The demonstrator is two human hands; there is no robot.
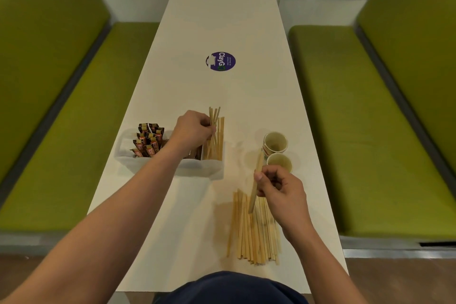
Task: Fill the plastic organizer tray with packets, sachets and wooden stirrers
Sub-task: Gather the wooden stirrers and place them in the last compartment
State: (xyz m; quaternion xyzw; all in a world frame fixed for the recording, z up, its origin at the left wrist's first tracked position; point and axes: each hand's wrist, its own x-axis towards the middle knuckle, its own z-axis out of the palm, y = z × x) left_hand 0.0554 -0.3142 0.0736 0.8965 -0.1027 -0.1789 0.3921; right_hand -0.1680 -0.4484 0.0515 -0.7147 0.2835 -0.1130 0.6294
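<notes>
Two green upholstered benches, one on the left (61, 118) and one on the right (370, 131), flank a long white table (222, 20) that runs away from the person. Near the left edge of the table sits the translucent plastic organizer tray (202, 168). Its left compartment holds a cluster of brown and orange packets (149, 142) standing on end, and its right compartment holds wooden stirrers (217, 145) standing upright. Closer to the person, right of the tray and apart from it, a loose pile of stirrers (254, 234) lies flat on the table, roughly parallel and pointing away. The left hand (193, 128) reaches over the tray, fingers curled round a small bundle of stirrers (214, 116) above the right compartment, their upper ends fanning out above the hand. The right hand (283, 190) hovers over the far end of the loose pile, pinching a single stirrer (256, 180) between thumb and fingers; it tilts, its lower end over the pile. Just beyond that hand two small paper cups (275, 143) stand side by side, touching or nearly so. Farther up the table a round purple sticker (220, 61) reads "ClayGo".
</notes>
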